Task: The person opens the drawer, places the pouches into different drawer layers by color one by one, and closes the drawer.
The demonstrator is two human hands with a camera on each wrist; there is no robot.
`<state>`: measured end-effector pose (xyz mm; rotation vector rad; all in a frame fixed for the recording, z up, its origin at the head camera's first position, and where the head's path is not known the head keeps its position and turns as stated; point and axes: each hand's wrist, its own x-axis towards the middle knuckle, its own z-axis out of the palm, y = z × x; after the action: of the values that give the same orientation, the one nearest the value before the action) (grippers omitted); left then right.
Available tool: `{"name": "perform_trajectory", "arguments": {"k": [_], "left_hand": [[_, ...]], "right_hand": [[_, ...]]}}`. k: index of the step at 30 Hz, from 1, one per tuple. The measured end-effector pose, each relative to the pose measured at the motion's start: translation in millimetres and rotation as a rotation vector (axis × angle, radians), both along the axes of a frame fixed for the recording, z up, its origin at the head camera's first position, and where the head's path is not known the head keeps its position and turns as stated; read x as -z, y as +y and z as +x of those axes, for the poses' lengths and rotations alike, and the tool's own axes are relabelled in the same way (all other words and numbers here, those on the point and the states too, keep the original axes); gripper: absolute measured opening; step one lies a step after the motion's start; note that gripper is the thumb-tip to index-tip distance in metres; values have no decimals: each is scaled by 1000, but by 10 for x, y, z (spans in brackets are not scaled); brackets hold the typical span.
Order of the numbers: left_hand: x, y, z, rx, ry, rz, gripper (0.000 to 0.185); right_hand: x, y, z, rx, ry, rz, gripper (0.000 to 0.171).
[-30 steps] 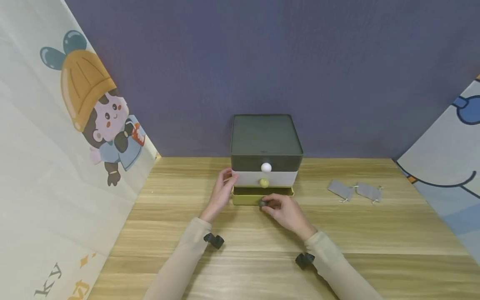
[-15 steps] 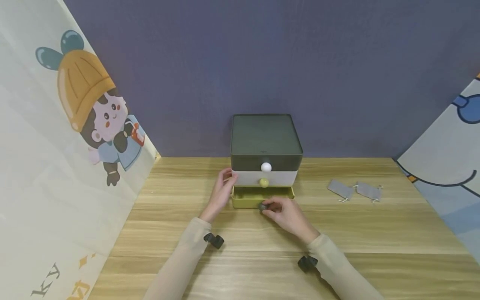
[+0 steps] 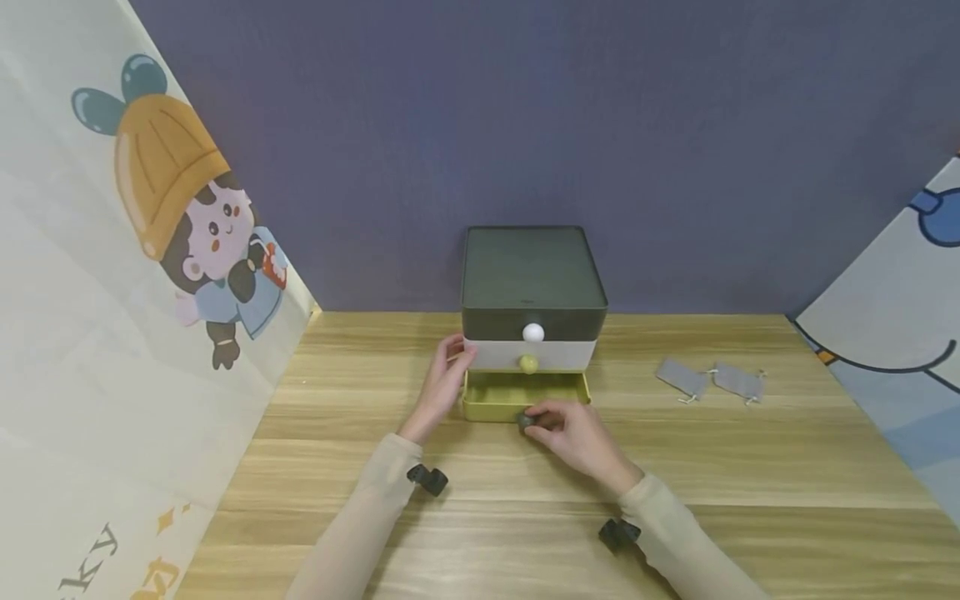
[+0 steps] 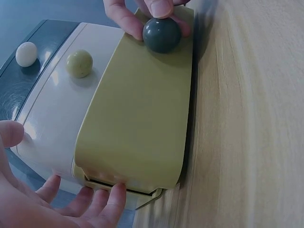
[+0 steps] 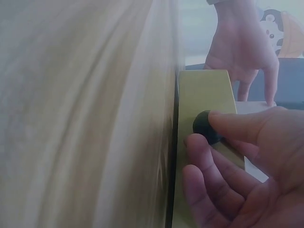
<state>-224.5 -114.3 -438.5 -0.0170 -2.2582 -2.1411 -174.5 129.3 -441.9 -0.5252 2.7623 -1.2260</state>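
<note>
the right hand (image 3: 573,429) grip pinches the dark knob (image 3: 525,419) of the yellow-green bottom drawer (image 3: 495,398), which slides out toward the person, while the left hand (image 3: 442,385), fingers spread, braces the drawer unit's (image 3: 532,275) left side.

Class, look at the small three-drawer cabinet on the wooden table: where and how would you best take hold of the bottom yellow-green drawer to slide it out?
Grip the dark round knob at the middle of the yellow-green drawer front, coming straight from the front. It stands proud of the flat face, so fingers can pinch it, as the right hand does. The left hand rests on the cabinet side, probably steadying it.

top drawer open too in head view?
No, only the yellow bottom drawer is pulled out; the dark top drawer sits flush with the cabinet front.
</note>
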Motion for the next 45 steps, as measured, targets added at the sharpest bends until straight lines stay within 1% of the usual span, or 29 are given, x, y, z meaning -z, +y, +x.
{"name": "perform_trajectory", "arguments": {"k": [12, 24, 30, 40, 45], "left_hand": [[-13, 13, 0, 1, 3, -8, 60], [30, 0, -6, 9, -2, -1, 60], [23, 5, -5, 12, -1, -6, 60], [-18, -7, 18, 5, -1, 2, 60], [-14, -9, 11, 0, 0, -2, 60]], "right_hand": [[-31, 10, 86, -17, 5, -2, 17], [-30, 49, 158, -35, -8, -2, 17], [-13, 73, 183, -44, 7, -19, 17], [-33, 63, 208, -36, -1, -8, 17], [-40, 58, 234, -44, 10, -9, 18]]}}
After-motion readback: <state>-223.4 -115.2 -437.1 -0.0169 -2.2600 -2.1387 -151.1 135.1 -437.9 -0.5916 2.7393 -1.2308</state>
